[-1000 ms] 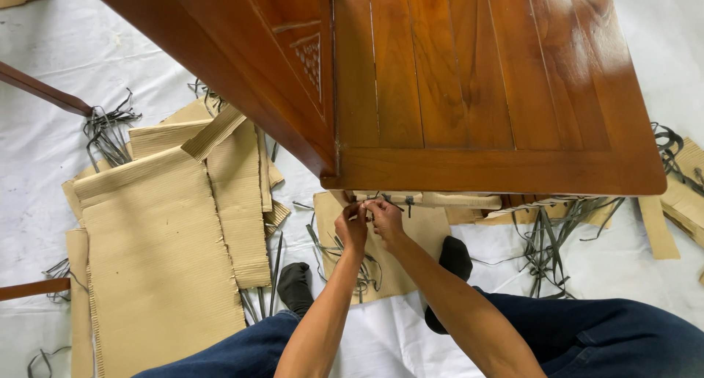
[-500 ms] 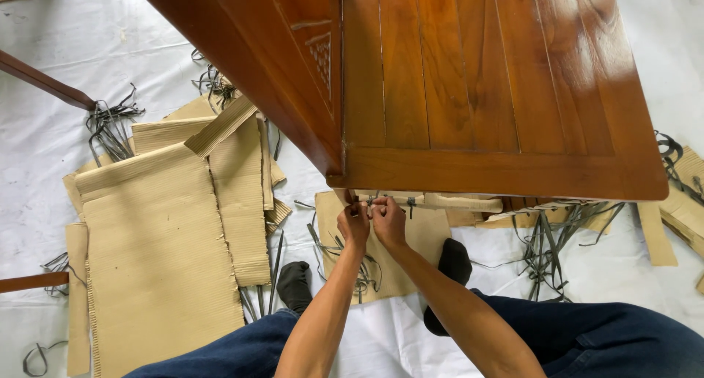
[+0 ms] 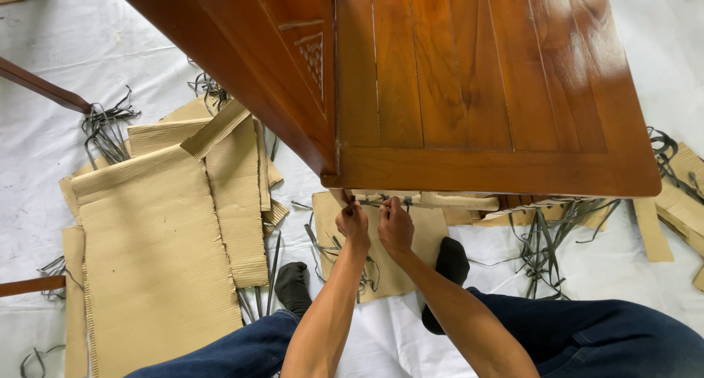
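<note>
A large brown wooden furniture piece (image 3: 469, 92) with slatted top fills the upper view. Just below its front edge, my left hand (image 3: 353, 224) and my right hand (image 3: 396, 225) are close together, both pinching a thin grey strap (image 3: 378, 200) that runs around a cardboard-wrapped part (image 3: 458, 200) under the furniture. What lies behind the wooden edge is hidden. My arms reach up from my lap, and my legs in blue jeans frame the bottom.
Corrugated cardboard sheets (image 3: 154, 239) lie on the white floor cover (image 3: 66, 48) at left. Cut grey straps (image 3: 546, 235) are scattered right and left. My dark-socked feet (image 3: 293, 286) rest near the cardboard. A wooden rail (image 3: 40, 87) crosses the far left.
The view has shifted slightly; my hands stay together at the strap under the furniture's front edge, moving a little up toward it.
</note>
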